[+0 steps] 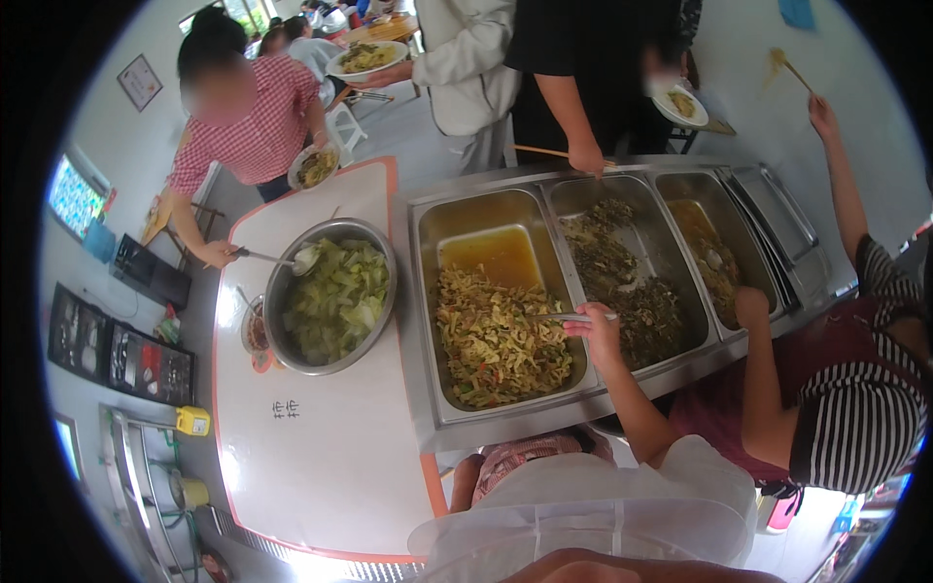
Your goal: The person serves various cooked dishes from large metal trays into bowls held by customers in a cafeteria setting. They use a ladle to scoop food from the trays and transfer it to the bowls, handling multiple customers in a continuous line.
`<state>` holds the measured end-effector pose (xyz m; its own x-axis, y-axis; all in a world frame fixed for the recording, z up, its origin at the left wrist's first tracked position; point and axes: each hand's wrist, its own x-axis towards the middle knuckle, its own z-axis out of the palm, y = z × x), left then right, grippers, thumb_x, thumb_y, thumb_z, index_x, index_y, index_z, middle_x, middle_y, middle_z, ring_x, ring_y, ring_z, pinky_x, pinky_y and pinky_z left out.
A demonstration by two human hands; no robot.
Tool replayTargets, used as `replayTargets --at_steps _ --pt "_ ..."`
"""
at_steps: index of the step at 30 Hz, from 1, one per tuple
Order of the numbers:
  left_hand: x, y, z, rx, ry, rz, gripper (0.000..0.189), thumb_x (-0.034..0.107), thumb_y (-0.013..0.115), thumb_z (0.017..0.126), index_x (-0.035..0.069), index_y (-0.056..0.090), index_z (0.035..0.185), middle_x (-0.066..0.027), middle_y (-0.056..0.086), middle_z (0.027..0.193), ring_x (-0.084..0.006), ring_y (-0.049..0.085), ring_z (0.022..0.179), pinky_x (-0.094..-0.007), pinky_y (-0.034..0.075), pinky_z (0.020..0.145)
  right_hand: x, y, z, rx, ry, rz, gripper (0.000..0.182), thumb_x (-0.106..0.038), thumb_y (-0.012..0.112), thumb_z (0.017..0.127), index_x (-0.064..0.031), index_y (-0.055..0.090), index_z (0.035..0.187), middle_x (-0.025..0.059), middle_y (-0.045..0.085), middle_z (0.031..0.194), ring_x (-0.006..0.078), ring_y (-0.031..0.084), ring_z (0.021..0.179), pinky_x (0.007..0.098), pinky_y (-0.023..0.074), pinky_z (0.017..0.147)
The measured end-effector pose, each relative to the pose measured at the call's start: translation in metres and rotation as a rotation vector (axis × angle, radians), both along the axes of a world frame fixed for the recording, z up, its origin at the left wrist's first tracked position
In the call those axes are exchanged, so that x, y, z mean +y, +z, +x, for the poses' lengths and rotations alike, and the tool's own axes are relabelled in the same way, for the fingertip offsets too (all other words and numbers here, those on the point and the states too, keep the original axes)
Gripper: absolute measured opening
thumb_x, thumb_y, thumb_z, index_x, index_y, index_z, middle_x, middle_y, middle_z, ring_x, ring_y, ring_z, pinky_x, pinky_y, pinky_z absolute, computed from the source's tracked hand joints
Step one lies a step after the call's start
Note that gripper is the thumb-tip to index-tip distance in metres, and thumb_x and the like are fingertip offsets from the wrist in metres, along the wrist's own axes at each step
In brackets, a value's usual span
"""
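My right hand (598,335) grips the handle of a metal serving spoon (561,317). The spoon's head is buried in chopped yellow-green food (503,342) in the left steel pan (576,364). Beneath that food, at the pan's far end, lies yellowish liquid (492,255). Only part of my left arm (466,482) shows, low beside my pink checked clothing; the left hand is out of view. The middle pan (700,328) beside my right hand holds dark chopped greens (649,313) in two heaps, with bare metal between them.
A co-worker's hand (751,306) reaches into the right pan (765,277); their other hand raises a long-handled utensil (798,75). Opposite, a person's hand (587,157) holds chopsticks (539,151). Another spoons from a bowl of cabbage (330,370) on the white table (328,474).
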<state>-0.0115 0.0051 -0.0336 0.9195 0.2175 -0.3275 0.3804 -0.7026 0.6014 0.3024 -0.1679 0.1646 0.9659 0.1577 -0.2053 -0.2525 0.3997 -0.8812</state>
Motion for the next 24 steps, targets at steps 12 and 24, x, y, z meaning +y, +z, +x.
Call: replayTargets --at_steps 12,24 --pt "0.006 -0.011 -0.001 -0.017 -0.05 0.005 0.015 0.019 0.047 0.073 0.01 0.057 0.078 -0.0126 0.057 0.08 -0.0306 0.056 0.07 -0.0391 0.045 0.057 -0.008 -0.012 -0.006 0.012 0.014 0.038 0.019 -0.013 0.044 0.08 0.0041 0.049 0.077 0.0092 0.052 0.071 0.0221 0.059 0.055 0.0308 0.0517 0.049" --pt "0.007 -0.02 -0.005 -0.033 -0.107 0.032 0.016 0.023 0.048 0.073 0.011 0.056 0.078 -0.0125 0.056 0.076 -0.0314 0.056 0.069 -0.0395 0.045 0.057 -0.01 -0.014 -0.005 0.03 0.012 0.053 0.02 -0.014 0.044 0.079 0.0049 0.049 0.078 0.0107 0.052 0.073 0.0225 0.059 0.056 0.0312 0.0523 0.05"
